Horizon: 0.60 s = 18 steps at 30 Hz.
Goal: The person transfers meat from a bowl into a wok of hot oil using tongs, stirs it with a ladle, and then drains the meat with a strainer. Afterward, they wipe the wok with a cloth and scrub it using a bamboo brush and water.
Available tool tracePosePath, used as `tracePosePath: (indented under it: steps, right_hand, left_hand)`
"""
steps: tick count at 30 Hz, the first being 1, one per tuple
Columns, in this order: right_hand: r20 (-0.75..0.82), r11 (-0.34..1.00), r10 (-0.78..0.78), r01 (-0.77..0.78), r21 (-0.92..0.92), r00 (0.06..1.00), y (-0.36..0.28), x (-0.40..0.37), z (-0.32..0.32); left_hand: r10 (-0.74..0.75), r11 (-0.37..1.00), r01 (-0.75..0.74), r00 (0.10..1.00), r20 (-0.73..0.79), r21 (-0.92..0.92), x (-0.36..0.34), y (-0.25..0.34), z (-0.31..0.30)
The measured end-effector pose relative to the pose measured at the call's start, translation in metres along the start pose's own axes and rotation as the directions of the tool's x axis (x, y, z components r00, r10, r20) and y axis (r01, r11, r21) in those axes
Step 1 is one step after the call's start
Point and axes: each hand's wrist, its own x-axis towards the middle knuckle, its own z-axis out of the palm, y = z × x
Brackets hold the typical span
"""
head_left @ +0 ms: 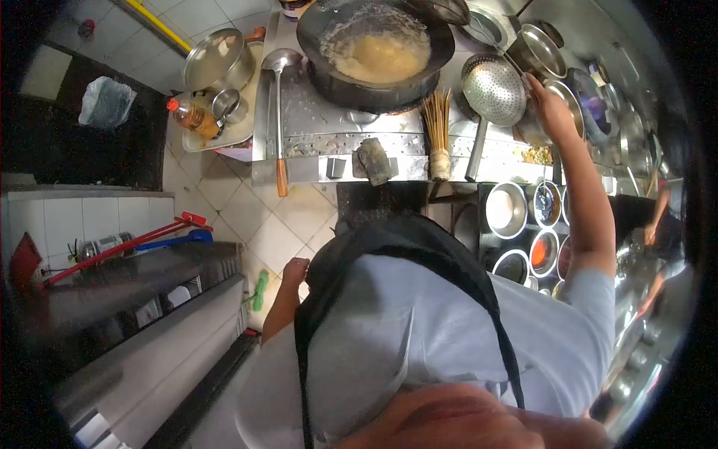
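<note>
At the right, my right hand (552, 112) is closed around the thin handle of a wire strainer (452, 10), whose dark mesh head is over the right rim of the wok (314, 56). Pale, foamy liquid (385, 56) fills the bottom of the wok. Just left of that hand lies a perforated metal skimmer (493, 91), its handle pointing toward me. My left hand (297, 271) hangs low beside my black apron (404, 243). Its fingers are mostly hidden, so its grip does not show.
A long-handled ladle (280, 112) and a bamboo brush (437, 138) lie along the stove's front. Left stand a pot (218, 60) and an oil bottle (196, 118). Seasoning containers (507, 211) sit at right. A red-handled tool (127, 251) lies on the left ledge.
</note>
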Motion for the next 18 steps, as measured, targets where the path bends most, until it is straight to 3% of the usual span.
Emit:
tracePosePath:
  steps: [2, 3, 5, 6, 7, 8, 9, 11, 12, 14, 18]
  right_hand:
    - [0.061, 0.999, -0.007, 0.009, -0.033, 0.998, 0.019, 0.006, 0.01]
    - [0.065, 0.999, -0.006, 0.008, -0.034, 0.998, 0.017, 0.003, 0.009]
    - [-0.128, 0.981, -0.13, 0.146, 0.124, 0.983, 0.011, 0.003, 0.004]
    - [-0.124, 0.981, -0.134, 0.15, 0.123, 0.983, 0.01, 0.005, 0.003]
    - [-0.088, 0.972, -0.11, 0.126, 0.2, 0.99, 0.009, 0.008, 0.003]
    - [-0.055, 0.956, -0.086, 0.098, 0.275, 0.995, 0.009, 0.013, 0.002]
    - [-0.056, 0.956, -0.085, 0.097, 0.276, 0.995, 0.009, 0.019, 0.0]
    - [0.023, 0.927, -0.133, 0.116, 0.356, 0.991, 0.009, 0.031, -0.007]
    - [0.022, 0.927, -0.131, 0.115, 0.356, 0.991, 0.008, 0.036, -0.01]
    - [0.15, 0.92, -0.021, -0.04, 0.391, 0.989, 0.002, 0.044, -0.018]
    - [0.279, 0.881, 0.022, -0.151, 0.449, 0.96, -0.005, 0.051, -0.039]
  left_hand:
    - [-0.104, 0.931, 0.064, 0.99, -0.094, -0.358, -0.003, 0.022, -0.044]
    - [-0.104, 0.931, 0.065, 0.991, -0.089, -0.359, 0.0, 0.023, -0.049]
    - [-0.128, 0.96, 0.159, 0.982, 0.141, -0.23, 0.008, 0.018, -0.045]
    - [-0.131, 0.959, 0.163, 0.981, 0.144, -0.234, 0.009, 0.022, -0.039]
    - [-0.441, 0.629, 0.493, 0.863, 0.246, -0.601, 0.01, 0.027, -0.033]
    - [-0.609, 0.081, 0.624, 0.649, 0.457, -0.778, 0.013, 0.029, -0.03]
    - [-0.609, 0.082, 0.623, 0.649, 0.456, -0.778, 0.013, 0.025, -0.031]
    - [-0.308, 0.616, 0.365, 0.927, 0.213, -0.698, 0.01, 0.012, -0.032]
    - [-0.307, 0.618, 0.364, 0.928, 0.212, -0.697, 0.01, 0.009, -0.03]
    - [-0.302, 0.682, 0.275, 0.95, 0.082, -0.678, 0.008, 0.006, -0.022]
    - [-0.372, 0.578, 0.357, 0.916, 0.153, -0.734, 0.0, 0.0, -0.007]
